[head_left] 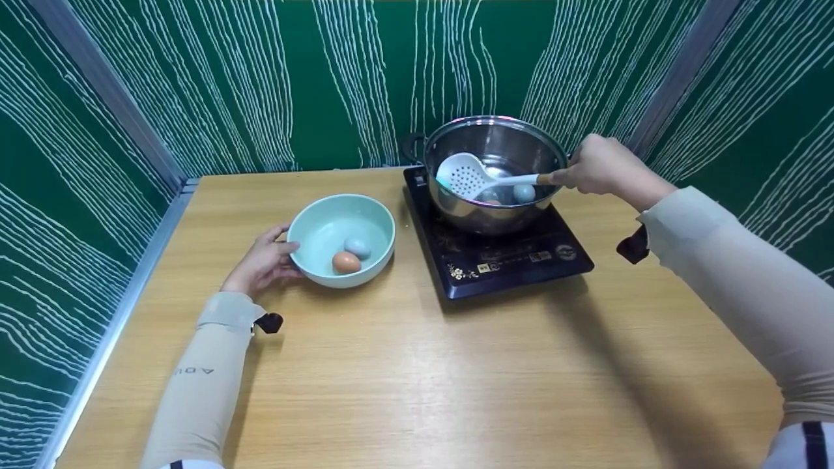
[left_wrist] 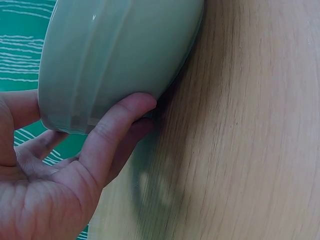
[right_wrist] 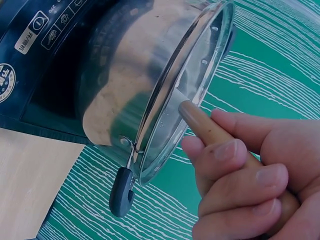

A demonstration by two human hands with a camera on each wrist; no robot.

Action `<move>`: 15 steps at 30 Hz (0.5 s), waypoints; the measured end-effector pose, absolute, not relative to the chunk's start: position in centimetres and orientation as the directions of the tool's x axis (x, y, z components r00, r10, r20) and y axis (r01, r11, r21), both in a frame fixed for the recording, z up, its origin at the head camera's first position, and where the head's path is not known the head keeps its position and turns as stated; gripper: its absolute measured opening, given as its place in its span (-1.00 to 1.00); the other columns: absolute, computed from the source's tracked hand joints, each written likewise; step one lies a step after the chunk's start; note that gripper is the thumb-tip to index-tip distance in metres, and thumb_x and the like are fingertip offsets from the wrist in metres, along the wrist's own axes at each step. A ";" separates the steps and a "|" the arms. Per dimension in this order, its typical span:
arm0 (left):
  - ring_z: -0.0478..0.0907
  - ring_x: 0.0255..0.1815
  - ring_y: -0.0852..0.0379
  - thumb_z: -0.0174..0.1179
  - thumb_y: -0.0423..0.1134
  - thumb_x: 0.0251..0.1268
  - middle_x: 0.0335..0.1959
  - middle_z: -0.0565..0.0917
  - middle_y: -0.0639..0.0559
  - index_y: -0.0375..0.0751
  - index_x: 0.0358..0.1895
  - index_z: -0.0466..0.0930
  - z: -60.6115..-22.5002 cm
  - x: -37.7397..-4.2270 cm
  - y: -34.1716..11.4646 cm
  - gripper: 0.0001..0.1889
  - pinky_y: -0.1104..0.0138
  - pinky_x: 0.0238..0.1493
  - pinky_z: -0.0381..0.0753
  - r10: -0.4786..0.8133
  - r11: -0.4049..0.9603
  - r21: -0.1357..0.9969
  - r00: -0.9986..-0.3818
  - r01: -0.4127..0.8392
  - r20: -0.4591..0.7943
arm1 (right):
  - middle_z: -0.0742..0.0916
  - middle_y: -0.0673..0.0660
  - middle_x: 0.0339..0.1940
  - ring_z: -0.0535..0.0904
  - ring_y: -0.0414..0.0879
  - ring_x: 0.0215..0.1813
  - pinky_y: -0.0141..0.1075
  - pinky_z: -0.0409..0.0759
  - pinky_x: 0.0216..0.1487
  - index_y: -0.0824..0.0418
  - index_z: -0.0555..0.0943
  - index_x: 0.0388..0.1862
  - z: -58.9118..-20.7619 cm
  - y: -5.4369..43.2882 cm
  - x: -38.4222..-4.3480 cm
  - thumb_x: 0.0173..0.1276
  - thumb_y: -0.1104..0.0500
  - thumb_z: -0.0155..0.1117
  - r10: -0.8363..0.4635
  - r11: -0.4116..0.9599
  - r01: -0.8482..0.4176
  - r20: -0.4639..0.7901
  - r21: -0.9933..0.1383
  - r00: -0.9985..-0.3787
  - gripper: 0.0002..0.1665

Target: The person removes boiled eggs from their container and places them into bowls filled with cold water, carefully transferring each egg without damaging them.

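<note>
My right hand grips the wooden handle of a white skimmer with a perforated bowl. The skimmer's head hangs over the left side of a steel pot. A pale egg lies inside the pot, and a brown egg shows partly behind the near rim. To the left, a mint-green bowl stands on the table, holding a brown egg and a pale egg. My left hand holds the bowl's left side, its thumb at the rim and its fingers against the outer wall.
Under the pot is a black induction cooker, with one of the pot's black handles jutting out. Green panels with white streaks enclose the back and sides of the wooden table.
</note>
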State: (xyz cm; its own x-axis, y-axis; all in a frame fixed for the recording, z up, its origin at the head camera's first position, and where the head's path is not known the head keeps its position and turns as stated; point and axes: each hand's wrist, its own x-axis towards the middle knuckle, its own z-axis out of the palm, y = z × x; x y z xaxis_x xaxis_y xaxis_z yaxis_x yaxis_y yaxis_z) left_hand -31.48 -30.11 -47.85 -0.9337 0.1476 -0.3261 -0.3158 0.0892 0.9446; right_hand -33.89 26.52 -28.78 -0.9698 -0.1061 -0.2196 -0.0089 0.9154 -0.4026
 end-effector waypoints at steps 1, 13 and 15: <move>0.81 0.07 -0.01 -0.06 -0.28 0.78 0.61 0.32 -0.46 -0.02 0.81 -0.04 -47.8 -31.5 -30.1 -0.32 0.17 -0.01 0.89 0.151 0.092 0.945 -0.933 -0.315 -0.326 | 0.63 0.02 -0.59 0.47 -0.06 -0.44 -0.27 0.42 -0.48 0.39 0.81 -0.13 -28.8 26.6 -33.9 0.55 -0.10 0.41 -0.108 0.914 -0.008 -0.223 -0.406 -0.969 -0.49; 0.74 0.24 -0.13 -0.07 -0.27 0.79 0.66 0.28 -0.42 0.00 0.81 -0.04 -47.7 -31.6 -30.1 -0.32 0.12 0.06 0.89 0.153 0.099 0.938 -0.926 -0.332 -0.344 | 0.58 -0.06 -0.64 0.34 -0.20 -0.65 -0.34 0.30 -0.61 0.30 0.80 -0.19 -28.1 28.7 -34.2 0.62 -0.15 0.33 -0.168 0.869 0.030 -0.353 -0.494 -0.920 -0.49; 0.74 0.25 -0.13 -0.07 -0.27 0.79 0.66 0.28 -0.42 0.00 0.81 -0.04 -47.7 -31.6 -30.1 -0.32 0.12 0.07 0.89 0.156 0.100 0.938 -0.926 -0.330 -0.343 | 0.59 -0.07 -0.64 0.35 -0.22 -0.66 -0.35 0.32 -0.61 0.28 0.80 -0.17 -28.0 29.1 -34.4 0.61 -0.19 0.33 -0.178 0.861 0.041 -0.377 -0.506 -0.909 -0.47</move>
